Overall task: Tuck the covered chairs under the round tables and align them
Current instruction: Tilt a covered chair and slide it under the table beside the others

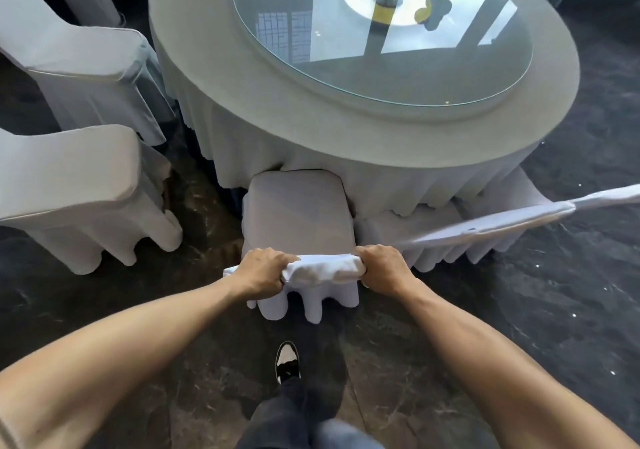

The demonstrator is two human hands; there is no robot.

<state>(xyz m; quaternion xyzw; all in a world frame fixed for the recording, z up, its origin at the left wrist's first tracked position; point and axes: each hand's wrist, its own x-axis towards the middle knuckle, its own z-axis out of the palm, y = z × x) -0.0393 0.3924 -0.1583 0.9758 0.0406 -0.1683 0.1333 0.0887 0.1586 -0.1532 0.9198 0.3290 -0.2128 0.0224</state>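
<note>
A white-covered chair [299,213] stands straight ahead of me, its seat front touching the skirt of the round table [242,78]. My left hand [263,270] grips the left end of the chair's backrest top, and my right hand [384,268] grips the right end. The cover bunches between my fists. The chair's front legs are hidden under the tablecloth.
Two more covered chairs [69,185] [79,64] stand to the left, apart from the table. Another covered chair [485,220] sits close on the right, partly under the skirt. A glass turntable [284,40] tops the table. My shoe [287,362] is on the dark marble floor.
</note>
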